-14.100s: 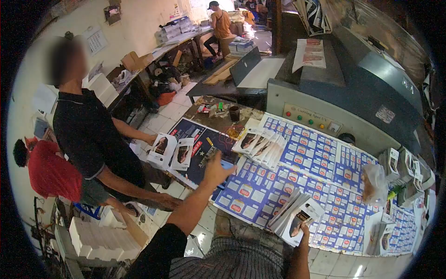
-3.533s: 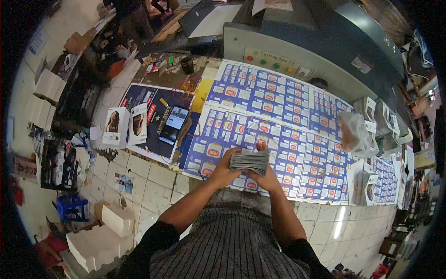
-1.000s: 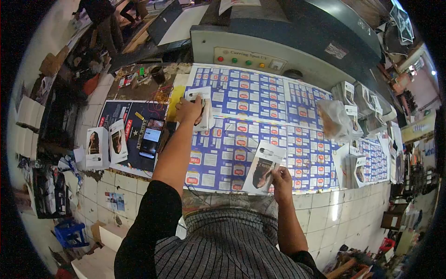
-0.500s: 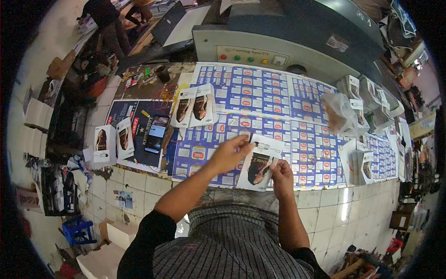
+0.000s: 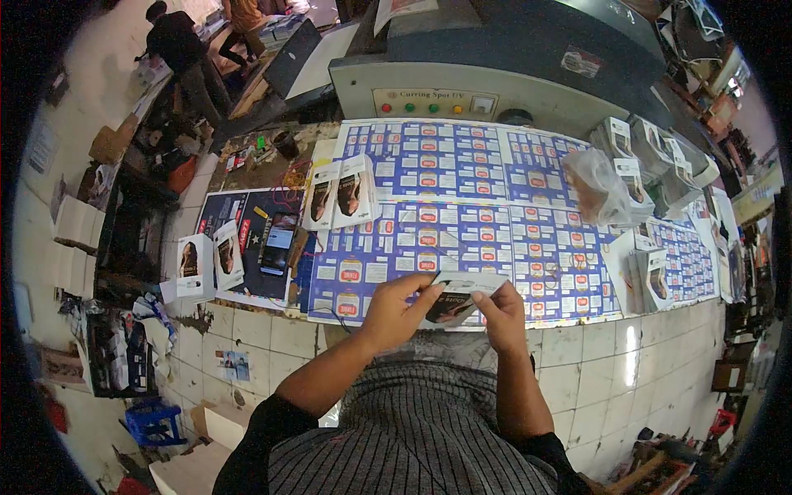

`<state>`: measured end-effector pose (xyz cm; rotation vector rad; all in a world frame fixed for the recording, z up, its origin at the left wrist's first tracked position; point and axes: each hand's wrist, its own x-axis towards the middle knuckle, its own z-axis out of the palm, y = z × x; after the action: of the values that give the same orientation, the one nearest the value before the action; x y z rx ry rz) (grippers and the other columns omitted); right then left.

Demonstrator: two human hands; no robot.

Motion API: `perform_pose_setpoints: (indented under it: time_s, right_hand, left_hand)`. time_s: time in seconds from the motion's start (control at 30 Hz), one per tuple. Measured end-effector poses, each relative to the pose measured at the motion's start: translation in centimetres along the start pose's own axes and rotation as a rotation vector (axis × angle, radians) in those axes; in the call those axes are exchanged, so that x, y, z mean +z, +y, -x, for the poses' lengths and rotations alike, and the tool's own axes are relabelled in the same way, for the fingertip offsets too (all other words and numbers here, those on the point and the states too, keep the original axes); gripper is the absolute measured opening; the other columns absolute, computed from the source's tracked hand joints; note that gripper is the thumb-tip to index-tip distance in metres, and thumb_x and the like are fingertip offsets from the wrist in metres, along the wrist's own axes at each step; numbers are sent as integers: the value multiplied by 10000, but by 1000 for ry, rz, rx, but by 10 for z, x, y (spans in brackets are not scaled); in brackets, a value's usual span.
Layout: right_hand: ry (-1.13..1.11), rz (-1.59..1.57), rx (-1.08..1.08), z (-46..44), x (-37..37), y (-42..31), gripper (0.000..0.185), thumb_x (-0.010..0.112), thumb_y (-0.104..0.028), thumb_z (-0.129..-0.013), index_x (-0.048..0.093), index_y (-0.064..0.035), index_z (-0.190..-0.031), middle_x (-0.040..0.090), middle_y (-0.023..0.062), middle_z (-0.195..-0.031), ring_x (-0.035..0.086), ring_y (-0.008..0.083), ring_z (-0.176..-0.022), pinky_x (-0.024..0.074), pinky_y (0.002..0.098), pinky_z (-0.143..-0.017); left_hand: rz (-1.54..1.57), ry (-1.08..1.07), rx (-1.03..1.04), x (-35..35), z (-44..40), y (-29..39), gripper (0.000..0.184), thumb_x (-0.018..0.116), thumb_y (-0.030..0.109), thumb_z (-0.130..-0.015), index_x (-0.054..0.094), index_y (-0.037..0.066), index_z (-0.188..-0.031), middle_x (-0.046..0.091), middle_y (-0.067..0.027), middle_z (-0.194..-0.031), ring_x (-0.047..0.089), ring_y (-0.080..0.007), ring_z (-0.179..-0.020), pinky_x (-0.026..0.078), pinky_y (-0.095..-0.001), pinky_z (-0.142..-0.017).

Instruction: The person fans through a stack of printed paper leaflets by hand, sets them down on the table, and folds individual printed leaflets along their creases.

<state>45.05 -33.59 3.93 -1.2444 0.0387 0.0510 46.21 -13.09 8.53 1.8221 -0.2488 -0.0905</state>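
Observation:
Between both hands is a white printed packaging card (image 5: pixel 454 305) with a dark picture on it, tilted so that its face looks foreshortened. My left hand (image 5: pixel 396 312) pinches its left side, while my right hand (image 5: pixel 503 315) grips the right side with the thumb on top. Whether it is one card or several pressed together, I cannot tell. Beneath it lie blue printed sheets (image 5: pixel 458 216) covering the table. Similar cards stand in a stack (image 5: pixel 356 190) beyond my left hand, and another stack (image 5: pixel 648 276) is off to the right of my right hand.
A phone (image 5: pixel 279 242) lies on a dark poster at the left, beside more card stacks (image 5: pixel 195 268). A clear plastic bag (image 5: pixel 596 190) and further bundles (image 5: pixel 652 148) sit at the right. Behind the table stands a large machine (image 5: pixel 528 87). Another person (image 5: pixel 175 43) is at the far left.
The card has been lowered and tipped, from showing its full face to a slanted view. My left hand has moved down to its left side; my right hand keeps hold of the right side.

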Motion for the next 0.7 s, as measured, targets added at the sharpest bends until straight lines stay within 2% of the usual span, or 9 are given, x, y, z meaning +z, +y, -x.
perform_pose_setpoints:
  time_s: [0.13, 0.2, 0.27, 0.37, 0.4, 0.47, 0.5, 0.6, 0.7]
  right_hand:
    - [-31, 67, -13, 10, -10, -3, 164, 717, -47, -859, 641, -29, -1003, 676, 78, -1033, 628, 168, -993, 489, 332, -887]
    - [-120, 106, -416, 5, -13, -2, 173, 755, -51, -812, 646, -52, -946, 676, 119, -1056, 633, 247, -1049, 486, 382, -921]
    - [-133, 68, -430, 3, -13, -10, 182, 785, -86, -773, 646, -71, -889, 673, 136, -1091, 592, 305, -1150, 432, 448, -1005]
    - [-185, 251, -606, 2, -18, -16, 153, 802, -138, -743, 679, -107, -829, 672, 91, -1148, 490, 323, -1287, 257, 496, -1127]
    - [-184, 249, -606, 2, -17, -18, 153, 802, -138, -743, 679, -107, -829, 672, 91, -1148, 490, 323, -1287, 257, 496, -1127]
    - [-208, 566, -681, 4, -14, -29, 139, 787, -112, -709, 705, -141, -817, 659, 81, -1184, 455, 348, -1315, 253, 501, -1126]
    - [-252, 632, -663, 5, -17, -27, 148, 757, -65, -682, 717, -144, -801, 609, 91, -1271, 392, 361, -1359, 254, 500, -1126]
    - [-142, 692, -675, 11, -9, -32, 189, 736, -25, -689, 721, -136, -841, 534, 114, -1366, 357, 363, -1379, 253, 498, -1129]
    - [-70, 650, -667, 15, -4, -31, 388, 701, 30, -714, 667, -122, -1070, 456, 159, -1408, 365, 365, -1361, 284, 474, -1117]
  left_hand:
    - [-188, 1, 213, -3, 10, 7, 171, 639, 128, -916, 697, 28, -1041, 704, -122, -990, 660, -236, -971, 489, -353, -857]
    - [-282, 37, 490, -5, 11, 5, 215, 628, 91, -905, 681, 35, -1106, 631, -162, -1204, 569, -290, -1190, 439, -381, -984]
    - [-274, 79, 491, 1, 15, -1, 348, 614, 97, -909, 593, 11, -1246, 550, -180, -1334, 496, -313, -1275, 372, -377, -1077]
    - [959, 31, -346, 11, 7, -23, 470, 436, 252, -1019, 418, -9, -1410, 516, -145, -1385, 496, -288, -1280, 398, -419, -1076]
    - [957, 31, -348, 7, 5, -26, 470, 436, 252, -1019, 418, -9, -1410, 516, -145, -1385, 496, -288, -1280, 398, -419, -1076]
    - [1271, -342, -475, 0, 5, -26, 441, 417, 255, -1034, 440, -2, -1392, 545, -149, -1347, 549, -280, -1228, 451, -417, -1032]
    - [1057, -144, -461, 6, 7, -26, 423, 464, 224, -1020, 453, -14, -1370, 585, -139, -1291, 605, -268, -1155, 498, -398, -978]
    - [912, -194, -393, 6, 10, -20, 417, 503, 170, -1008, 440, -3, -1382, 614, -117, -1217, 644, -192, -1054, 571, -349, -853]
    - [973, -152, -425, 8, 13, -18, 376, 508, 101, -994, 473, -7, -1352, 620, -122, -1206, 650, -198, -1049, 568, -335, -855]
